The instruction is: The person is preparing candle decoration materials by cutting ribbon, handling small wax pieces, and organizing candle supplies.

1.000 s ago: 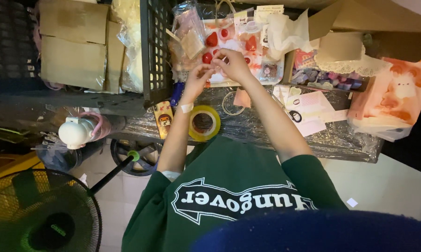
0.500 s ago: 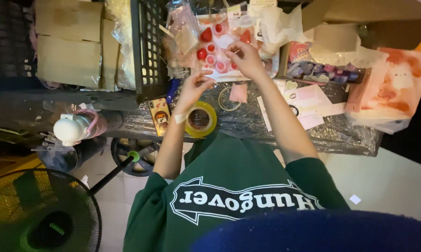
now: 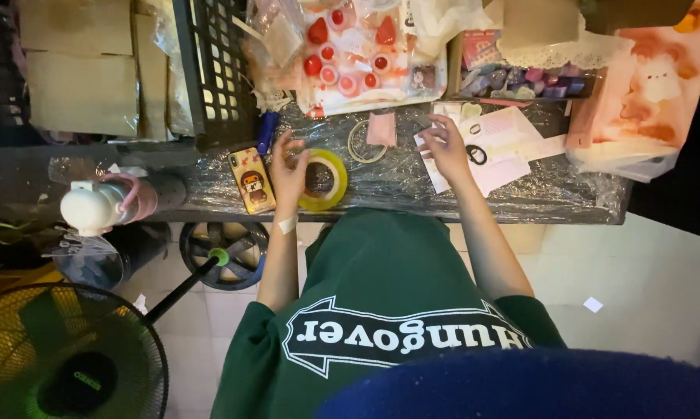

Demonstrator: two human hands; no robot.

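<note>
Both hands low: left hand (image 3: 288, 172) beside yellow tape roll (image 3: 323, 180) (right hand (image 3: 447, 146) on papers (image 3: 496, 151)).

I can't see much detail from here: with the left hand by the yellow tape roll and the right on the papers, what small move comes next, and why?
Probably close the left hand on the yellow tape roll and lift it. The spread fingers lie against its left edge, not gripping, while the right hand rests on the white papers, seemingly steadying them.

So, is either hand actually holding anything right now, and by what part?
Nothing clearly held. The left hand rests at the yellow tape roll's edge; the right hand lies on white paper sheets.
</note>
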